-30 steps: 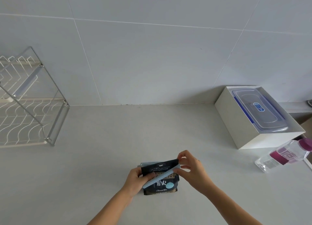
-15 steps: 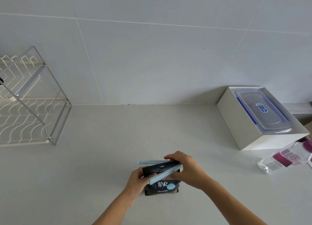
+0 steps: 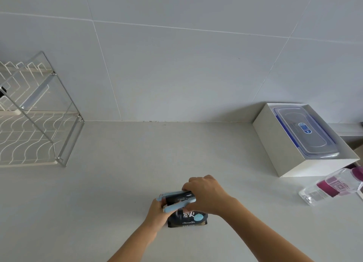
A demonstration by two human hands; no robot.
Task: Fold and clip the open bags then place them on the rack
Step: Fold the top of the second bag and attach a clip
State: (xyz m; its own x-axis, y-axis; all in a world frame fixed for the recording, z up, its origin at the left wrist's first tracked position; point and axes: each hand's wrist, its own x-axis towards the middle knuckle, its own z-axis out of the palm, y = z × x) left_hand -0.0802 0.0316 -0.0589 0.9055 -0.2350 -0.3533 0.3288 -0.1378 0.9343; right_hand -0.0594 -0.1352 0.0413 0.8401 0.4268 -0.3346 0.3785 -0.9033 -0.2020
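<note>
A small black foil bag with white lettering and a round pale-blue label (image 3: 187, 218) stands upright on the pale grey counter (image 3: 121, 179), near its front edge and a little right of the middle. A long light-blue plastic sealing clip (image 3: 179, 204) sits across the bag's top, one bar in front of the dark foil and the other behind it, both slanting up toward the right. It cannot be told whether the clip has snapped closed.

The left hand (image 3: 157, 212) holds the clip's left end and the bag's left edge, its fingers curled round them. The right hand (image 3: 206, 195) arches over the right end, fingers bent down over the back bar and thumb pressed against the front one, so that it hides the bag's upper right corner. Both forearms come in from the lower edge.

Well apart to the left, against the white tiled wall (image 3: 176, 75), stands a two-tier rack of metal frame and wavy white wire (image 3: 39, 135), partly cut off by the edge of the view. On the opposite side, at the back right, sits an open white rectangular box (image 3: 279, 149) holding a clear plastic container with a blue-rimmed lid (image 3: 302, 132). Just in front of that box a clear bottle with a magenta label and cap (image 3: 330, 187) lies on its side.
</note>
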